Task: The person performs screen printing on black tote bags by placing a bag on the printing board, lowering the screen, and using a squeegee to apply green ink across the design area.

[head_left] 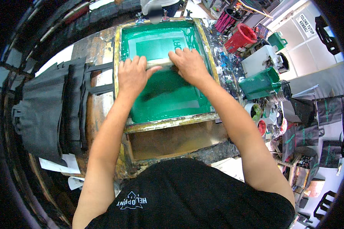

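Note:
Both my hands grip a squeegee (159,63) with a pale handle, lying crosswise on a screen-printing frame (168,124). My left hand (133,75) is wrapped over its left end, the thumb pointing inward. My right hand (191,65) closes over the right end. Green ink coats the mesh (168,108), and faint lettering shows in its far part. The frame's rim is yellowish and ink-stained. The squeegee's blade is hidden from view. Dark bag handles (99,90) run from the left toward the frame, where their ends pass out of sight.
Black fabric bags (46,108) lie stacked on the left. Metal clamps (165,16) line the frame's far edge, with a person (170,7) beyond. A red bucket (240,38), a green container (260,84) and paint tubs crowd the right. Printed dark bags (330,111) hang far right.

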Motion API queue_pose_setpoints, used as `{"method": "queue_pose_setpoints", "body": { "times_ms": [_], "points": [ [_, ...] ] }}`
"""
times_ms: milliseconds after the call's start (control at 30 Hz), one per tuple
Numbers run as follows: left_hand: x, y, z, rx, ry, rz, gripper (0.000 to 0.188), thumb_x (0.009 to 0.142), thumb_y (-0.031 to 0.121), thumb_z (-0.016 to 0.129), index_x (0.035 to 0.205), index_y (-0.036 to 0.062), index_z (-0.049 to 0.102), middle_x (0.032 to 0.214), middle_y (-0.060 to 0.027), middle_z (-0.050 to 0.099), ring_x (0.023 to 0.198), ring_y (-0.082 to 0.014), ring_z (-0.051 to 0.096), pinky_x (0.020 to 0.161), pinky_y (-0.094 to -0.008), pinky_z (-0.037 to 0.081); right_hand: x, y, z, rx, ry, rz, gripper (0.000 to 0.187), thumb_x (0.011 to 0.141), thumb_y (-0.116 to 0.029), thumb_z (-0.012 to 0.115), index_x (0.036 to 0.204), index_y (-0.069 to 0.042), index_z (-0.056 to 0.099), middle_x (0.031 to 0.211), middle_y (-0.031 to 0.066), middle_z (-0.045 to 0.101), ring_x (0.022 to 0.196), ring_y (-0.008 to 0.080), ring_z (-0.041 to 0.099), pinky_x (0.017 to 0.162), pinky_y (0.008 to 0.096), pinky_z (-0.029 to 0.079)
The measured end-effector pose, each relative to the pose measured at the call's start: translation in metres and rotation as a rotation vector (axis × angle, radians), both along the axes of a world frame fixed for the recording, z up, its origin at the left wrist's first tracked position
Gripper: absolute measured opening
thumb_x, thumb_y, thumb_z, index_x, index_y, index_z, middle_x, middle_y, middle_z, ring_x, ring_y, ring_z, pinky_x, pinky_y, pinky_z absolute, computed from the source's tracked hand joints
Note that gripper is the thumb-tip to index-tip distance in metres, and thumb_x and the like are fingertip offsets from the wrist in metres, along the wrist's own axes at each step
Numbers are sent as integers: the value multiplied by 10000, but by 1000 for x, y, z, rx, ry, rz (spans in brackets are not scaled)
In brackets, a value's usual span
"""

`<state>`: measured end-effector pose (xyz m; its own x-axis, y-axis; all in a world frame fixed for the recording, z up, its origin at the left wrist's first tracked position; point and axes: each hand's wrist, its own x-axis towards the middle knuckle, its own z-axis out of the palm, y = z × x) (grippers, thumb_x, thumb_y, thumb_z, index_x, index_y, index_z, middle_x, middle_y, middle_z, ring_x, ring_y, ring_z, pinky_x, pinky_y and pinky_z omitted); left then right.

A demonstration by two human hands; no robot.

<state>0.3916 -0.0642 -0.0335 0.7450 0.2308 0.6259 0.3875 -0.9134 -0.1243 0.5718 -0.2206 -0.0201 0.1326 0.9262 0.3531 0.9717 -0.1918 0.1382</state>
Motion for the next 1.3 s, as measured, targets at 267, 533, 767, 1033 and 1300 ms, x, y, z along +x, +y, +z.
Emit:
{"method": "queue_pose_setpoints", "body": {
  "times_ms": [267, 533, 767, 1033, 1300],
  "points": [
    [-79, -85, -3, -100, 24, -40, 571, 856, 673, 708, 775, 127, 559, 763, -46, 503, 692, -248, 512, 664, -403, 398, -84, -91, 4, -74, 10, -23, 254, 919, -190, 625, 1172, -161, 627, 971, 42, 630, 962, 258, 646, 802, 436, 479],
    [-97, -104, 3, -162, 54, -40, 524, 873, 624, 721, 829, 119, 587, 813, -55, 535, 764, -274, 545, 724, -427, 422, -101, -107, 9, -99, 22, -48, 253, 925, -188, 620, 1177, -171, 629, 994, 47, 635, 962, 257, 633, 805, 441, 464],
    [-154, -113, -3, -348, -157, -191, 870, 760, 618, 863, 1379, 48, 642, 1292, -172, 588, 1176, -404, 550, 1072, -534, 408, -120, -120, -4, -98, 53, -81, 410, 858, -284, 755, 1219, -129, 640, 1058, 80, 621, 1037, 293, 599, 911, 480, 421],
    [-209, -76, -51, -624, 91, 242, 894, 552, 523, 996, 1269, 91, 682, 1233, -141, 510, 1179, -382, 454, 1066, -523, 337, -136, -129, 16, -91, 150, -74, 494, 927, -524, 734, 1156, -92, 667, 1020, 98, 592, 1021, 291, 583, 997, 579, 364],
    [-215, -82, -50, -605, 6, 274, 1081, 515, 675, 967, 1414, 149, 675, 1180, -113, 551, 1175, -335, 463, 1075, -528, 300, -134, -123, 33, -116, 191, -92, 585, 953, -621, 666, 1149, -70, 674, 1011, 114, 585, 1017, 300, 570, 1021, 585, 327]
  ]
}}
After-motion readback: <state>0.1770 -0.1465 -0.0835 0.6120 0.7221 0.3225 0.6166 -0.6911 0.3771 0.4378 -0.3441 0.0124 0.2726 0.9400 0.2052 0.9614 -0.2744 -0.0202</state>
